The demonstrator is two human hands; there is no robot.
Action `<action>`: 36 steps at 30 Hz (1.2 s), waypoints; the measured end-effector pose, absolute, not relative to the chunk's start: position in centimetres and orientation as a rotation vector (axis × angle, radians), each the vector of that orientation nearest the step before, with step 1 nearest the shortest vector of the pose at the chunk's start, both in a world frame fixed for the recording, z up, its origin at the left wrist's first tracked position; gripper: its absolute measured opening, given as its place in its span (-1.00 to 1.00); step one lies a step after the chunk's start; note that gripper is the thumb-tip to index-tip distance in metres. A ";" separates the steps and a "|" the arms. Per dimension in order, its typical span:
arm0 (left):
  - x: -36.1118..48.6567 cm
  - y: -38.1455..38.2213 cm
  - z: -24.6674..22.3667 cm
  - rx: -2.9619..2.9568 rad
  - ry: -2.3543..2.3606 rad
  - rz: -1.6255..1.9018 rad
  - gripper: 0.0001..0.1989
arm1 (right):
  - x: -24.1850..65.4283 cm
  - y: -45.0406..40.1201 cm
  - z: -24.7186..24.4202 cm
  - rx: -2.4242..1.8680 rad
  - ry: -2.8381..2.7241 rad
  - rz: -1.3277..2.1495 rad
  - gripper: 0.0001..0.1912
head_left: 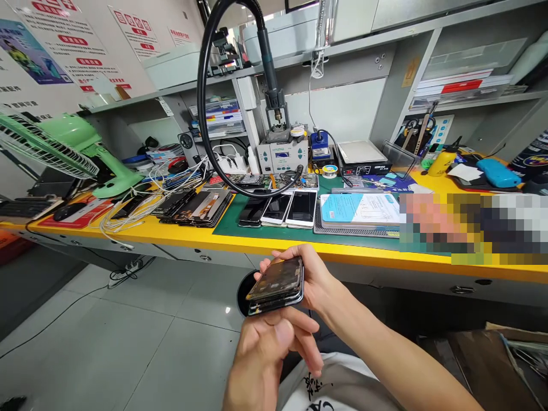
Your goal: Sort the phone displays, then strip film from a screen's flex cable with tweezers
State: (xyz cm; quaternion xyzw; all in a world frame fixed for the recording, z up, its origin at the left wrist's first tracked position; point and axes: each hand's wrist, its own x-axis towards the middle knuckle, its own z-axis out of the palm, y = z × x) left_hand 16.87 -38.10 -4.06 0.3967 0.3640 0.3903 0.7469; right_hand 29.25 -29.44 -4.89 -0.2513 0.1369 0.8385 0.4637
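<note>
A small stack of dark, flat phone screens is gripped along its right side by my right hand, whose fingertips show beyond the far edge. The top piece looks worn and brownish, and thin layers show along the near edge. Just below that edge is my left hand, its fingers loosely stretched to the right and apart. Whether it touches the underside of the stack, I cannot tell. On the bench beyond lie several phones in a row and piles of dark phone parts.
The yellow bench edge runs across in front of me. On it stand a green fan, a soldering station with a looping black hose, and a yellow bottle. A dark round bin sits beneath my hands.
</note>
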 end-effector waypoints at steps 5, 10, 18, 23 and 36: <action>17.9 -38.5 -6.6 1.408 1.433 1.513 -0.66 | 30.0 -28.6 -5.1 -0.526 0.295 2.061 -0.67; 20.5 -36.6 -7.8 1.617 1.468 1.864 0.01 | 29.8 -28.5 -5.3 -0.500 0.205 2.093 -0.70; 23.1 -35.0 -7.8 1.513 1.345 1.923 -0.04 | 28.7 -29.3 -6.4 -0.461 0.040 2.026 -0.74; 22.9 -34.3 -7.8 1.565 1.370 1.991 -0.16 | 28.4 -28.9 -7.2 -0.465 0.003 1.966 -0.72; 22.5 -33.7 -8.5 1.673 1.437 2.112 -0.14 | 28.7 -28.7 -6.7 -0.535 0.004 2.070 -0.73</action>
